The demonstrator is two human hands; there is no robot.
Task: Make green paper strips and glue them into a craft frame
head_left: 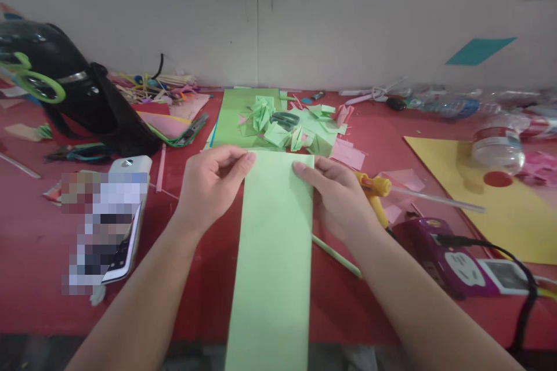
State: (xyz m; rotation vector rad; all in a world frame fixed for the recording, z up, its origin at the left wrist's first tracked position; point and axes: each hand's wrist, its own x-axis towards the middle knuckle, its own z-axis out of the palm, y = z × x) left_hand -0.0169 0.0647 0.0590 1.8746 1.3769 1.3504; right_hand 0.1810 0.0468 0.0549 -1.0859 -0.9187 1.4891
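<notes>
A long strip of light green paper (274, 255) stretches from the middle of the view down past the bottom edge, above the red table. My left hand (217, 185) pinches its upper left corner between thumb and fingers. At the upper right corner, my right hand (337, 191) grips the strip, thumb on the front and the fingers mostly hidden behind. Just beyond the strip's far end lies a pile of folded green paper pieces (278, 134). A thin pale green stick (337, 256) rests on the table beside the strip, below my right hand.
A phone (122, 226) and a black bottle (82, 87) are on the left. To the right are a yellow glue gun (376, 185), a purple power strip (452, 261) with a black cable, yellow paper (439, 168) and a plastic bottle (498, 148). Pliers (82, 152) lie near the black bottle.
</notes>
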